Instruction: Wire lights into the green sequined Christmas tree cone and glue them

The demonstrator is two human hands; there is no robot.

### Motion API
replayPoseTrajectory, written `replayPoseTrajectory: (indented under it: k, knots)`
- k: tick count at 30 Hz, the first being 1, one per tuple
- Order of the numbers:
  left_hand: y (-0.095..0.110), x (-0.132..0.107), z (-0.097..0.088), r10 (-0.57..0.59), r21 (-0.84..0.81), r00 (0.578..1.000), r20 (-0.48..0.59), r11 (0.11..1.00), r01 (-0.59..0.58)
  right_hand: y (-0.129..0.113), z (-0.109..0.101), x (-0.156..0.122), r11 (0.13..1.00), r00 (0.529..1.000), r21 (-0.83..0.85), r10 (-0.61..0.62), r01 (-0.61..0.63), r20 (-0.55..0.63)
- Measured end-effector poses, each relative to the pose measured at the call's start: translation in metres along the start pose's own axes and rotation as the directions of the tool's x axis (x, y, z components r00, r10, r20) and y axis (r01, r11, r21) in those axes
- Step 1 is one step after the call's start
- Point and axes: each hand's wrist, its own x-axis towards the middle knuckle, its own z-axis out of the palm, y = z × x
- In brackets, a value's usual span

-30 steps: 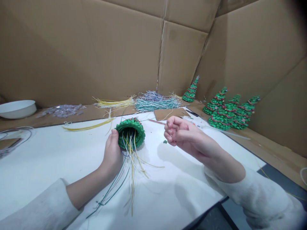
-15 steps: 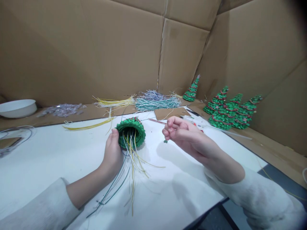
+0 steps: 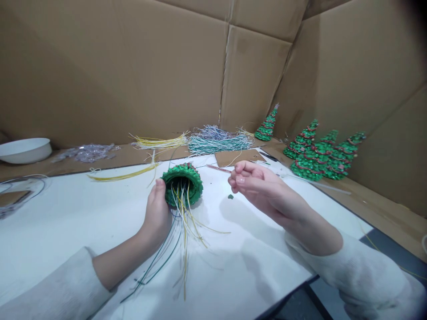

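Observation:
My left hand (image 3: 156, 213) grips a green beaded tree (image 3: 182, 183) lying on its side on the white table (image 3: 66, 222), its hollow base turned toward me. Yellow, white and green wires (image 3: 182, 235) spill out of the base across the table. My right hand (image 3: 253, 184) hovers just right of the tree with its fingers curled tight together; what they pinch, if anything, is too small to name. A tiny green bead (image 3: 230, 196) lies on the table below that hand.
Bundles of yellow wires (image 3: 160, 143) and teal and white wires (image 3: 216, 141) lie at the back. Finished green trees (image 3: 316, 153) stand at right, one more tree (image 3: 267, 126) behind. A white bowl (image 3: 25, 150) and clear beads (image 3: 86, 153) sit at left. Cardboard walls surround the table.
My right hand has shifted slightly while staying curled. The left hand and the tree have stayed in place.

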Motion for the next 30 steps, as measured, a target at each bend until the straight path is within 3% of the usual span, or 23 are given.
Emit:
replayPoseTrajectory:
  k: [5,12,30]
  knots:
    - [0.0006,0.0001,0.0003,0.005,0.013,1.0,0.002,1.0,-0.005,0.0014,-0.0002,0.0013,0.999,0.999,0.028,-0.016,0.017,-0.032]
    - [0.0023,-0.0006,-0.0004,0.002,0.063,1.0,0.01,0.998,-0.002,0.0042,-0.003,0.0023,0.992,0.993,0.047,-0.114,0.114,0.014]
    - [-0.0002,0.001,-0.0021,-0.004,0.043,1.0,0.013,0.999,0.003,0.0009,-0.0012,0.0,0.998,0.998,0.017,-0.068,0.069,-0.014]
